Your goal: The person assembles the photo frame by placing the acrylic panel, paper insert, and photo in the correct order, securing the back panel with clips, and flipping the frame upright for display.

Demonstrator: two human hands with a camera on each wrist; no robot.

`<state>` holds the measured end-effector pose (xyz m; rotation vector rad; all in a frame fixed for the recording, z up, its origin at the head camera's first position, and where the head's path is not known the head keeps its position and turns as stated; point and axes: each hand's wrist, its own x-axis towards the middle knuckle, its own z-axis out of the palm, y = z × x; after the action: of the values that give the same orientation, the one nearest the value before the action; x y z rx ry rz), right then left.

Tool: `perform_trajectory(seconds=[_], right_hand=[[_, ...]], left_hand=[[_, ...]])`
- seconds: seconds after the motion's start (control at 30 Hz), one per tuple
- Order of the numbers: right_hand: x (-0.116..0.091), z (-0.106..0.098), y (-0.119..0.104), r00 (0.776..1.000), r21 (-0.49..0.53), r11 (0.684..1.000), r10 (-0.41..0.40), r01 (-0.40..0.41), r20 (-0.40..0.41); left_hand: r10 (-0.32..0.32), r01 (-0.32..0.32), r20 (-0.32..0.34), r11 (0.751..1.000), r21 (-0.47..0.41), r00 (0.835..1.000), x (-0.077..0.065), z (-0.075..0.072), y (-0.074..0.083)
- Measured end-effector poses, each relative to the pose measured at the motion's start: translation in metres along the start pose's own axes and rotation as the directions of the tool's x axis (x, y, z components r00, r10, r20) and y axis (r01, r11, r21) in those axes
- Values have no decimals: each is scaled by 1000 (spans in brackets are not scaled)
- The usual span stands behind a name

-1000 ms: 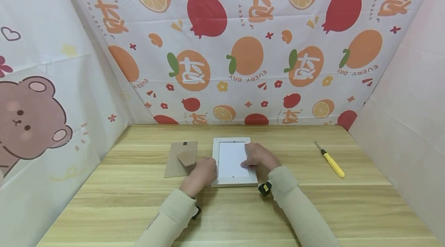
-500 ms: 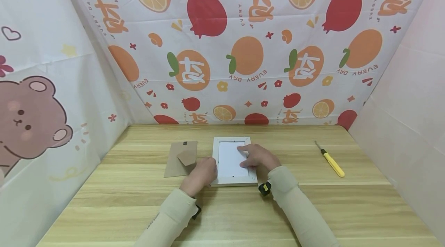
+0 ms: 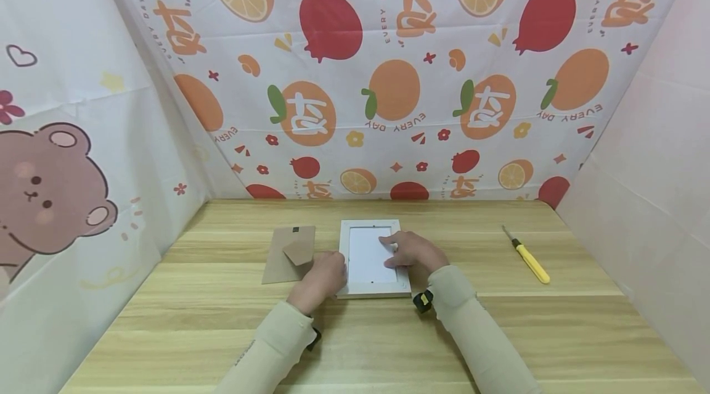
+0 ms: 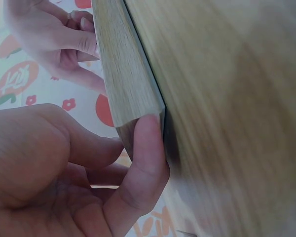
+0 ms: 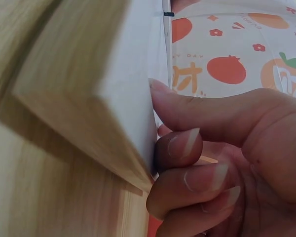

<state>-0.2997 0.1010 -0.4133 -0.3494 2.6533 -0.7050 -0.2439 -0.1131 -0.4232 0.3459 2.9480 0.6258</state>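
Observation:
A white picture frame (image 3: 368, 288) lies face down on the wooden table, its recess holding a white sheet (image 3: 365, 255). My left hand (image 3: 324, 274) grips the near left side; the left wrist view shows the fingertips at a corner of the frame's wooden edge (image 4: 123, 64). From the right, my right hand (image 3: 417, 250) reaches over the rim, thumb and forefinger extended onto the sheet. In the right wrist view, that hand's other fingers (image 5: 197, 182) are bent beside the frame. Left of the frame lies a brown backing board (image 3: 277, 261) with a fold-out stand (image 3: 299, 250).
A screwdriver with a yellow handle (image 3: 532, 262) lies on the table to the right. Fruit-printed cloth (image 3: 355, 92) hangs behind the table's back edge. Pale cloth stands at both sides, with a bear print (image 3: 52, 187) on the left one.
My right forefinger has shifted left from the rim onto the white sheet, spreading away from the thumb. The left hand and the frame stay where they were.

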Motion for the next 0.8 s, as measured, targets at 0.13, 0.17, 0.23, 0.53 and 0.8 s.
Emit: perform_trajectory(seconds=[0.13, 0.17, 0.23, 0.53, 0.8], right_hand=[[-1, -1, 1, 1000, 1, 1000, -14, 14, 2], [-1, -1, 1, 1000, 8, 1000, -14, 14, 2], [-2, -1, 2, 1000, 16, 1000, -19, 19, -1], [-3, -1, 2, 1000, 7, 1000, -29, 29, -1], [-2, -4, 3, 999, 2, 999, -40, 40, 0]], left_hand=[[-7, 7, 8, 1000, -15, 1000, 0, 0, 0], [-8, 8, 7, 1000, -13, 1000, 0, 0, 1], [0, 0, -3, 1000, -5, 1000, 0, 0, 1], [-7, 6, -19, 1000, -8, 1000, 0, 3, 0], [15, -15, -26, 1000, -7, 1000, 0, 2, -1]])
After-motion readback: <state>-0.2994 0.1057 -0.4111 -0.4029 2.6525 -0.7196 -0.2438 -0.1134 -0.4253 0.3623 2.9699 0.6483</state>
